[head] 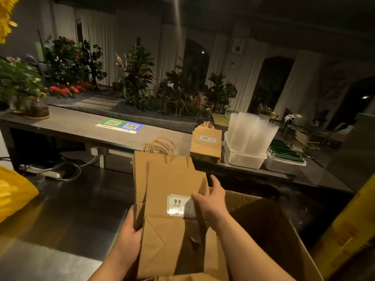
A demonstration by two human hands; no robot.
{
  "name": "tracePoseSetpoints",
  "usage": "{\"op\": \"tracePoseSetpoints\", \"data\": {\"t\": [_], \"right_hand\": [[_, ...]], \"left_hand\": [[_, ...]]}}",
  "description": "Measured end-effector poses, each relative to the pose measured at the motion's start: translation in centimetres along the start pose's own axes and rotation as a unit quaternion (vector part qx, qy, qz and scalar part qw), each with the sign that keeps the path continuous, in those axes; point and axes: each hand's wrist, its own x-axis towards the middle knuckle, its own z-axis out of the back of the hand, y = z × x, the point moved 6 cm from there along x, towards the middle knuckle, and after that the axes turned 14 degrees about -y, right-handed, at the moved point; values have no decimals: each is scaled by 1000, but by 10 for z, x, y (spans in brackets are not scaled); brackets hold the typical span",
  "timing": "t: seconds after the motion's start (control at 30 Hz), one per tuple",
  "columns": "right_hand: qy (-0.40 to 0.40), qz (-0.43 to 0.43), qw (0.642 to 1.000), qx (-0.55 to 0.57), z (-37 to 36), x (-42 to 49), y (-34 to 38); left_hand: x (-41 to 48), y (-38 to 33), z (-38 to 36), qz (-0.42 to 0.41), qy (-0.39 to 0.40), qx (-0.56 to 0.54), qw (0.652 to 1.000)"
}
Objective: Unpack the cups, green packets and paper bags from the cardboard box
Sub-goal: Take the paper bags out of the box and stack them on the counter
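Dim planted room, long counter (67, 122); left hand (129, 234) and right hand (212, 203) grip paper bags (172, 240), fingers curled.

We see a long grey surface (67, 122) running across the room, with a green and blue QR code sheet (120, 125) lying flat on it. At its left end stands a glass jar (37, 108) with a plant inside, and at its right end two white plastic tubs (243, 160) sit side by side. Behind it we see a bed of red flowers (65, 90) and dark leafy plants (182, 94), pale curtains (97, 37) and a framed picture (237, 45) on the wall. Under the surface a white power strip (50, 174) lies on the floor among cables. A yellow bag (14, 191) shows at our left edge.
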Motion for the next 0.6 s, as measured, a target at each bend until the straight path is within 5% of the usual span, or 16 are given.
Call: {"op": "tracePoseSetpoints", "data": {"t": [0.1,0.33,0.6], "right_hand": [[60,-127,989,-43,8,3,-22],[121,-193,972,-53,14,4,-49],[11,-180,983,30,14,9,-50]], "left_hand": [[2,9,-5,17,37,35,999],[-6,20,-18,66,97,128,985],[3,24,-18,64,86,107,988]]}}
